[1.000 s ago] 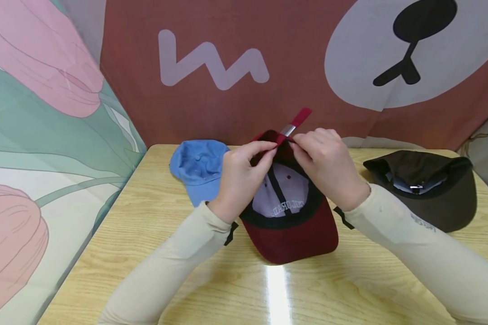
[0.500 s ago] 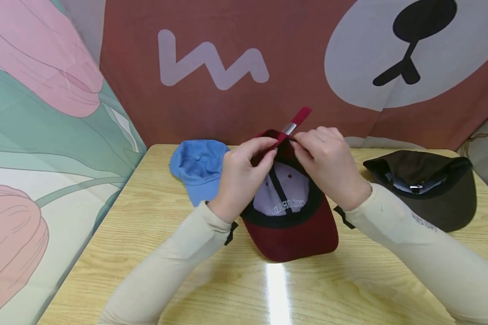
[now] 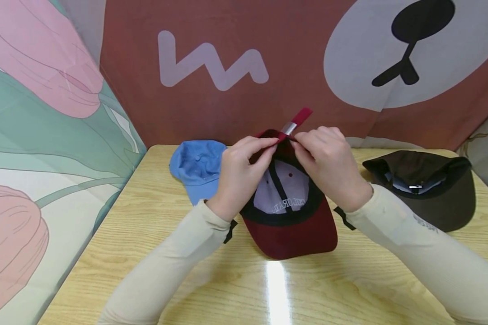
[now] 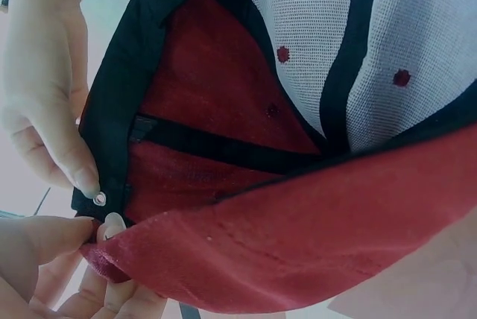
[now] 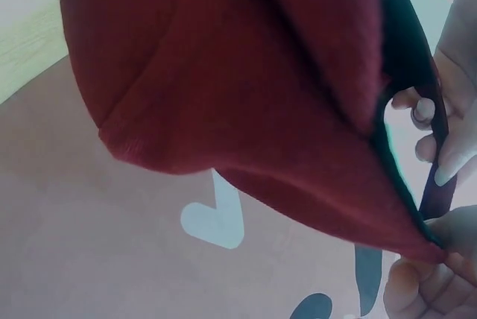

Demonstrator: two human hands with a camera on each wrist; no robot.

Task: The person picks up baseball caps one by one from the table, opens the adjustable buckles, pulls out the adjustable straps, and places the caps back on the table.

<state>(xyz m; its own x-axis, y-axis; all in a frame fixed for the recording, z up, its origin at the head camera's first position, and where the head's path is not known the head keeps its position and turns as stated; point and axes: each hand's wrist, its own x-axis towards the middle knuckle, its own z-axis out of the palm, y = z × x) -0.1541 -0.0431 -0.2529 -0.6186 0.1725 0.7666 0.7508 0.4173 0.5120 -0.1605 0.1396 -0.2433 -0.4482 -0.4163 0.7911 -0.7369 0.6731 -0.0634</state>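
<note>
A dark red baseball cap (image 3: 293, 241) is held up over the table with its inside facing me and its brim pointing down. Its red back strap (image 3: 302, 116) with a silver metal clasp (image 3: 288, 129) sticks up behind the fingers. My left hand (image 3: 240, 174) pinches the back strap edge between thumb and forefinger. Close beside it, my right hand (image 3: 329, 169) pinches the cap's rear edge. In the left wrist view a small metal eyelet (image 4: 100, 199) shows on the black inner band (image 4: 130, 73). The right wrist view shows the red crown (image 5: 223, 65) and the back opening.
To the left lies a blue cap (image 3: 197, 164), partly behind my left hand. A dark brown cap (image 3: 439, 207) rests upside down at the right. All are over a wood-grain table (image 3: 146, 253), with a printed cloth backdrop (image 3: 227, 108) behind.
The red cap's brim has tilted up very slightly. Both hands keep their pinch at the back of the cap, nearly in the same place.
</note>
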